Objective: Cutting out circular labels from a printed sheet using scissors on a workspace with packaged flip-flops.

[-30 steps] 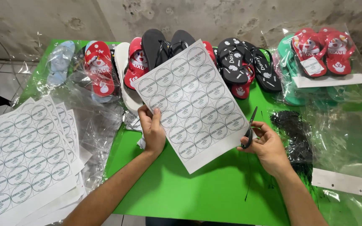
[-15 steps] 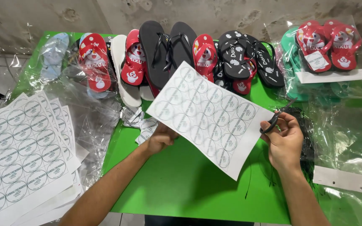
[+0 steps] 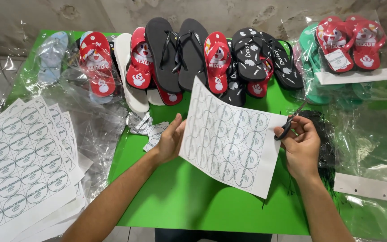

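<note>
A white sheet printed with rows of round labels (image 3: 230, 139) is held up over the green table (image 3: 180, 197). My left hand (image 3: 170, 140) grips its left edge. My right hand (image 3: 301, 145) is at the sheet's right edge and holds black-handled scissors (image 3: 288, 124), fingers through the loops, blades pointing up and away. Several small cut labels (image 3: 151, 130) lie on the table just left of my left hand.
A stack of uncut label sheets (image 3: 21, 163) lies at the left. Clear plastic bags (image 3: 95, 121) lie beside it. Red, black and white flip-flops (image 3: 189, 58) line the back; bagged red pairs (image 3: 350, 42) and more clear bags (image 3: 372, 148) sit at the right.
The label sheet has turned from a diamond tilt toward level and shifted right. My right hand with the scissors moved to the sheet's right edge; the view has tilted slightly.
</note>
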